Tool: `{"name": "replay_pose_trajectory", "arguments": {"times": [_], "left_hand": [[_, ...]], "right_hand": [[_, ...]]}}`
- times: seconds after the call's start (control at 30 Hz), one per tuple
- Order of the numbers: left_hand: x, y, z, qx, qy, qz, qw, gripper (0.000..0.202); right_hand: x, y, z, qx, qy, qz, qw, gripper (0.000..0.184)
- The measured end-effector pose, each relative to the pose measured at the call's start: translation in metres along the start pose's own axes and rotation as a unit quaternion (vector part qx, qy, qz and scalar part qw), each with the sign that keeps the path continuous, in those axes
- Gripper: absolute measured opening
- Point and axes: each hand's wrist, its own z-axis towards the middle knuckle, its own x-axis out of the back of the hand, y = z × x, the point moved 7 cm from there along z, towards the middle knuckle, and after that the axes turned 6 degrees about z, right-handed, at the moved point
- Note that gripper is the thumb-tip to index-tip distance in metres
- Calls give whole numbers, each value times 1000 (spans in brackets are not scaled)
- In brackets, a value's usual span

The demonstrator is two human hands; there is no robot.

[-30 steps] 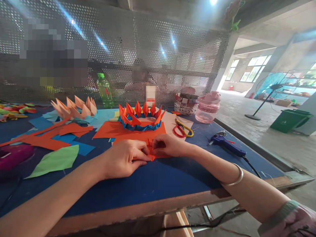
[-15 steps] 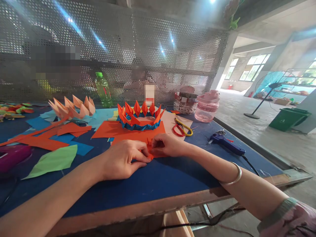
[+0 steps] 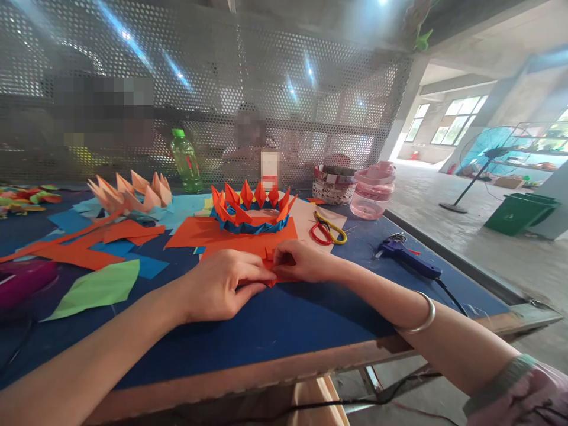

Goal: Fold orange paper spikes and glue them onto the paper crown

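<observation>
Both hands meet over a small folded piece of orange paper [image 3: 269, 281] near the front of the blue table. My left hand [image 3: 226, 284] pinches its near edge between thumb and fingers. My right hand [image 3: 304, 260] has its fingertips curled on the other side of the same piece, covering much of it. Under and behind them lie flat orange sheets [image 3: 190, 232]. On these sits a ring of folded orange points with a blue base [image 3: 252, 222]. Beyond my right hand are scissors [image 3: 327, 229] with red and yellow handles, on a pale pink sheet.
A blue glue gun [image 3: 412, 257] with its cord lies at right. A pink water jug [image 3: 371, 192], a patterned round container [image 3: 333, 184] and a green bottle [image 3: 186, 163] stand at the back. Left are a peach paper ring [image 3: 131, 195], a green sheet [image 3: 97, 290] and paper scraps.
My left fingers have shifted slightly right along the small folded orange paper, now pressing closer to my right fingertips. My right hand stays nearly in place.
</observation>
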Motion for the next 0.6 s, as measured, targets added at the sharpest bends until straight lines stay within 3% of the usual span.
{"name": "replay_pose_trajectory", "arguments": {"times": [0.2,0.6], "left_hand": [[-4,2,1,13,-10,75,997,30],[-7,1,2,10,-8,67,998,25]], "right_hand": [[0,-4,-1,-3,0,-29,1000,10],[0,-2,-2,-2,-4,-35,999,11]]}}
